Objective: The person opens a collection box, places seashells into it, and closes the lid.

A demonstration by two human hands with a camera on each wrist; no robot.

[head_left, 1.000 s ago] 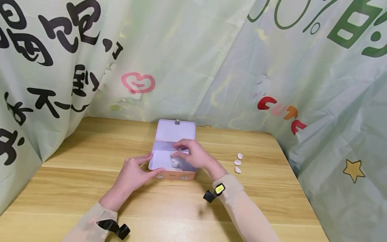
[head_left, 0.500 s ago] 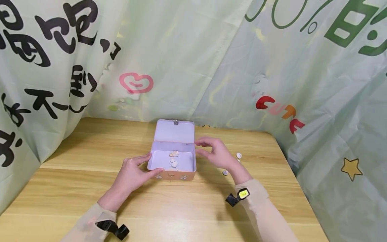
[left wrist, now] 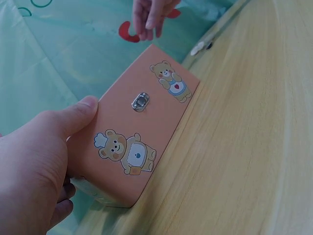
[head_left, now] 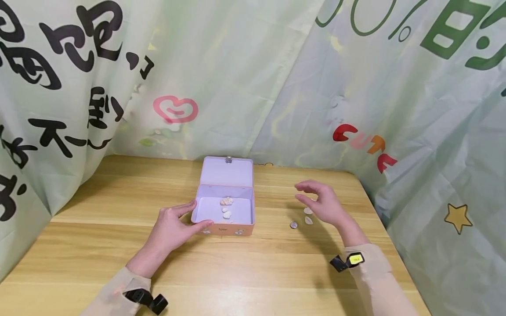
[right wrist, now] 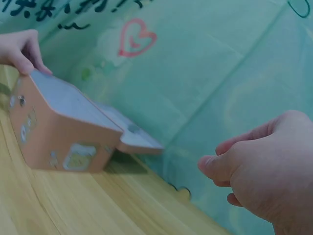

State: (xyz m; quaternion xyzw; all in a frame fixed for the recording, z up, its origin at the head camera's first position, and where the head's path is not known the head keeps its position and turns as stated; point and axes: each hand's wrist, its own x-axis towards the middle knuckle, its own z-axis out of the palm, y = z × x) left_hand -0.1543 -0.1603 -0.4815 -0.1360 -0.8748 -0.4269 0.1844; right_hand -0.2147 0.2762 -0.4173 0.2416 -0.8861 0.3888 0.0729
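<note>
An orange-pink tin box (head_left: pixel 223 230) with a lilac inside stands on the table, its lid (head_left: pixel 226 173) swung back. My left hand (head_left: pixel 174 228) grips its left front corner, thumb at the front rim and fingers along the side. Inside lie a ridged spiral seashell (head_left: pixel 226 201) and white shells (head_left: pixel 227 215). To the right my right hand (head_left: pixel 322 202) hovers over the table, fingers loosely bent and holding nothing. Below it are white shells (head_left: pixel 309 220) and a small round dark-patterned shell (head_left: pixel 294 225); another white shell is mostly hidden by the hand.
The wooden table (head_left: pixel 237 272) reaches back to a printed pale green curtain (head_left: pixel 225 79), which also hangs along both sides. Bear pictures and a metal clasp (left wrist: pixel 140 102) mark the box front. The table's right edge (head_left: pixel 389 232) runs beyond the right arm.
My right hand has come out of the box and moved right, to over the loose shells. The spiral shell now lies uncovered in the box. My left hand keeps its grip on the corner.
</note>
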